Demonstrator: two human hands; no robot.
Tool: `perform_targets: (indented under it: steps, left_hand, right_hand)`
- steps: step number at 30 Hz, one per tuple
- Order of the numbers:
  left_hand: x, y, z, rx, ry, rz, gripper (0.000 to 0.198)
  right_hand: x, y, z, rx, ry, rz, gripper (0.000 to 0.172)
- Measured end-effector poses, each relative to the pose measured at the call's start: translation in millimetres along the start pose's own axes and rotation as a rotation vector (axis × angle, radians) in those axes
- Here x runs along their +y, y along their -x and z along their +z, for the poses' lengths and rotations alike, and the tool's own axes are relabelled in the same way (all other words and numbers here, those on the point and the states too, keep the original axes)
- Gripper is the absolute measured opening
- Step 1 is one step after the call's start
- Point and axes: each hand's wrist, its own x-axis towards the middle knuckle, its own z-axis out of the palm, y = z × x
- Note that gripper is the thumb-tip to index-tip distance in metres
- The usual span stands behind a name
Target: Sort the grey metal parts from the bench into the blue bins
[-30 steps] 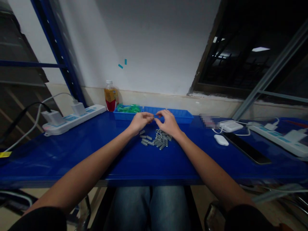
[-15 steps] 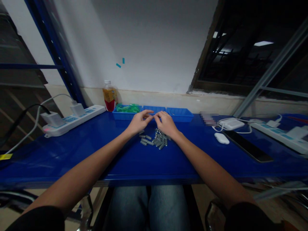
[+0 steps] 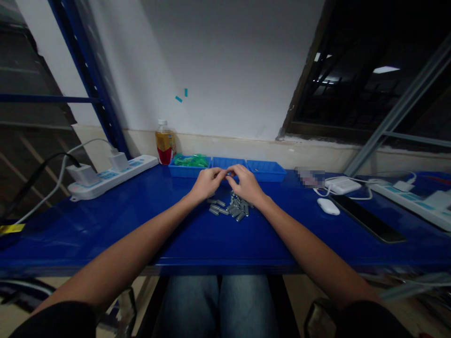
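My left hand and my right hand meet fingertip to fingertip just above a blue table. Both pinch something small between them that I cannot make out. Below and between the hands lies a loose pile of several small grey metal cylinders. Behind the hands stands a blue divided tray; its left compartment holds green plastic pieces.
A drink bottle stands by the wall left of the tray. A white power strip with plugged chargers lies at the left. At the right are a white mouse-like object, a dark phone, a white charger and another power strip.
The hands stay together over the pile, fingers shifting slightly as they work on the small item. The view has shifted a little; nothing on the table has moved.
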Motion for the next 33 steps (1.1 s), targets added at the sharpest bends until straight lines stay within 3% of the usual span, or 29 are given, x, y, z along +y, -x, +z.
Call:
perform_targets:
  steps: [4, 6, 8, 12, 16, 20, 24, 29, 33]
  left_hand:
    - [-4, 0, 3.6, -0.07, 0.003, -0.002, 0.047]
    - [-6, 1, 7.0, -0.13, -0.034, 0.055, 0.039]
    - [-8, 3, 11.2, -0.212, -0.093, 0.159, 0.029]
    - [-11, 4, 18.1, -0.361, -0.199, 0.312, 0.028]
    - [-11, 2, 18.8, -0.395, -0.269, 0.235, 0.017]
    - [-12, 3, 17.0, -0.362, -0.247, 0.134, 0.011]
    - [-11, 2, 12.4, -0.266, -0.089, 0.061, 0.012]
    - [-12, -4, 2.3, -0.076, 0.154, -0.024, 0.011]
    - [-16, -6, -0.1, -0.107, 0.347, 0.005, 0.015]
  right_hand:
    - [4, -1, -2, -0.011, 0.065, -0.002, 0.013]
    - [15, -3, -4, 0.022, 0.108, 0.034, 0.018]
    - [33, -2, -8, 0.079, 0.182, 0.119, 0.024]
    - [74, 4, -19, 0.14, 0.36, 0.362, 0.028]
    - [96, 13, -27, 0.124, 0.47, 0.589, 0.029]
    - [95, 14, -29, 0.116, 0.483, 0.678, 0.03]
    - [71, 7, -27, 0.105, 0.406, 0.546, 0.028]
    - [22, -2, -15, -0.122, 0.149, 0.033, 0.017]
    - [1, -3, -8, -0.173, 0.106, -0.049, 0.011]
